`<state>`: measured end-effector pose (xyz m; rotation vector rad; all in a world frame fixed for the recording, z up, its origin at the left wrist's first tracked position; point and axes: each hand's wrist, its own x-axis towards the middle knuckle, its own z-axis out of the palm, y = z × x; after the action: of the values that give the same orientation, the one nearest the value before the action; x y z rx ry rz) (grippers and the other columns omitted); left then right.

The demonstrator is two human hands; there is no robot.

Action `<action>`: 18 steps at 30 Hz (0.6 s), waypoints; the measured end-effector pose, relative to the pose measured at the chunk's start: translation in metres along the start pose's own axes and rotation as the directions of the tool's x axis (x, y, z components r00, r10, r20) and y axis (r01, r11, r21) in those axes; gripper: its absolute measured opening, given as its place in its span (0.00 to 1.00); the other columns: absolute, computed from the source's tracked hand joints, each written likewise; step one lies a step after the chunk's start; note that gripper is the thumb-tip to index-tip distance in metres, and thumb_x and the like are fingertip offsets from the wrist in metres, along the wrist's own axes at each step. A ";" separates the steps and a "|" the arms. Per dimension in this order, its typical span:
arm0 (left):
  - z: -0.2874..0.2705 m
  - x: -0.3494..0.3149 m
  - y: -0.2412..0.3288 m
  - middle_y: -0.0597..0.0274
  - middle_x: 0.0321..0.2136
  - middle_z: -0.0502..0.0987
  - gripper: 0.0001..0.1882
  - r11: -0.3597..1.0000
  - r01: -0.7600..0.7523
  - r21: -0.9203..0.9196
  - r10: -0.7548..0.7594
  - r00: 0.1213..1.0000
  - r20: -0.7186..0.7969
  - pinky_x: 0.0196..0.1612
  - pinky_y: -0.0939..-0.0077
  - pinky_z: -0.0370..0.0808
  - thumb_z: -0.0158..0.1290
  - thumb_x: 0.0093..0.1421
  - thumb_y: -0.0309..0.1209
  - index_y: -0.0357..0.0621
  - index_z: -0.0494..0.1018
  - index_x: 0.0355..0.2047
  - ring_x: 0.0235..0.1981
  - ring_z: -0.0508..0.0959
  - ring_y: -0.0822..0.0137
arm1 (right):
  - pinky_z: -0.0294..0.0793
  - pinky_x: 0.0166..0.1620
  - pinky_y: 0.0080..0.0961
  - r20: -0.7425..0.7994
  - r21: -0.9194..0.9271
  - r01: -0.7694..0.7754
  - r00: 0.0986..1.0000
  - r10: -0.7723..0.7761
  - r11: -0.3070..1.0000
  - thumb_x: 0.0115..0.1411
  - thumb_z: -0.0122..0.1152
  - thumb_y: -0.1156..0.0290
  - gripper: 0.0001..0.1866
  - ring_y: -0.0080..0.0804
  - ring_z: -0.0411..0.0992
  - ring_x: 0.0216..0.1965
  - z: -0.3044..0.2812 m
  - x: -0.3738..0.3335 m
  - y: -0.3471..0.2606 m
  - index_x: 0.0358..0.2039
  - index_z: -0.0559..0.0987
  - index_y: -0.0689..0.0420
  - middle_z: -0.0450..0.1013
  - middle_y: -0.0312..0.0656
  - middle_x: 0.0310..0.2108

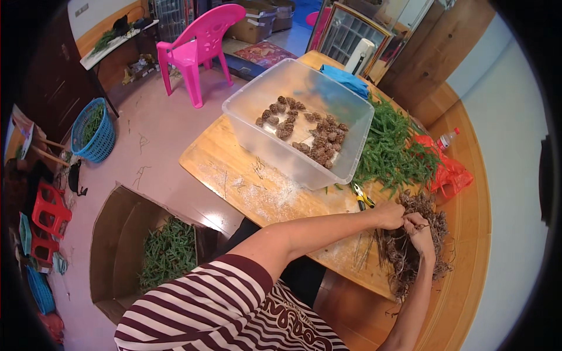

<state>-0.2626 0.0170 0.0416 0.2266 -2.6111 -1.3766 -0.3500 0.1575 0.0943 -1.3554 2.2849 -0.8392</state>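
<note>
Room light: fairly bright, mostly even
Floor [164,137]: hard white glare beside cardboard box [108,251]
Under table [205,153]: dim, warm shadow
Wood panelling [470,234]: bowed by fisheye
Outer rim: black
Left hand [390,215], right hand [420,232]: slightly soft

Apparently a craft workroom: the tabletop [208,153] carries pliers [363,198], green sprigs [391,149], a brown bundle [420,203] and a tub [275,159] of pine cones [322,143].

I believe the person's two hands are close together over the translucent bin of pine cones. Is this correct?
Not over the bin: the head view shows the left hand and right hand close together at the tangled brown heap.
</note>
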 end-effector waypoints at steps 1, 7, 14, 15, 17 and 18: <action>0.000 0.001 -0.002 0.41 0.32 0.76 0.18 1.000 -0.005 0.006 0.005 1.000 0.021 0.37 0.55 0.70 0.48 0.52 0.37 0.35 0.75 0.34 0.37 0.76 0.45 | 0.65 0.35 0.24 0.030 -0.056 -0.009 0.999 0.011 0.998 0.56 0.51 0.77 0.07 0.27 0.63 0.28 -0.002 0.001 0.001 0.36 0.74 0.65 0.66 0.40 0.29; 0.001 0.007 -0.004 0.42 0.32 0.76 0.19 0.999 0.024 -0.024 -0.021 0.994 0.109 0.38 0.56 0.70 0.47 0.53 0.39 0.35 0.74 0.37 0.38 0.76 0.46 | 0.66 0.36 0.23 0.050 -0.167 0.024 0.999 -0.016 0.986 0.55 0.50 0.79 0.09 0.25 0.63 0.29 0.000 0.001 -0.001 0.38 0.74 0.65 0.67 0.37 0.29; -0.005 0.008 -0.008 0.45 0.36 0.76 0.17 0.998 -0.010 -0.066 0.021 0.985 0.174 0.40 0.58 0.71 0.46 0.54 0.37 0.38 0.75 0.38 0.40 0.76 0.48 | 0.65 0.34 0.18 0.074 0.051 -0.140 0.988 0.136 0.989 0.54 0.49 0.80 0.10 0.19 0.63 0.29 -0.001 0.005 -0.007 0.37 0.73 0.65 0.69 0.33 0.27; -0.005 0.007 -0.007 0.45 0.36 0.76 0.17 0.998 -0.010 -0.069 0.021 0.984 0.174 0.40 0.58 0.71 0.46 0.54 0.37 0.38 0.75 0.38 0.40 0.76 0.48 | 0.65 0.34 0.18 0.075 0.049 -0.142 0.988 0.138 0.989 0.54 0.49 0.80 0.10 0.19 0.63 0.29 -0.001 0.006 -0.006 0.37 0.73 0.65 0.69 0.33 0.27; -0.006 0.006 -0.004 0.44 0.36 0.76 0.17 0.999 -0.041 -0.034 0.046 0.981 0.186 0.40 0.57 0.71 0.46 0.54 0.35 0.37 0.75 0.37 0.40 0.76 0.48 | 0.65 0.34 0.17 0.050 0.043 -0.131 0.990 0.129 0.990 0.54 0.48 0.80 0.10 0.19 0.62 0.29 0.002 0.009 0.000 0.37 0.73 0.65 0.68 0.33 0.27; -0.007 0.005 -0.002 0.43 0.36 0.76 0.16 0.998 -0.054 -0.015 0.056 0.980 0.192 0.41 0.57 0.71 0.46 0.54 0.35 0.36 0.75 0.37 0.40 0.76 0.48 | 0.64 0.34 0.17 0.039 0.041 -0.124 0.992 0.123 0.991 0.54 0.48 0.80 0.10 0.19 0.62 0.28 0.003 0.010 0.001 0.37 0.73 0.66 0.68 0.33 0.27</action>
<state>-0.2654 0.0094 0.0440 0.0193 -2.7403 -1.4596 -0.3539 0.1482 0.0913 -1.1875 2.2830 -0.8120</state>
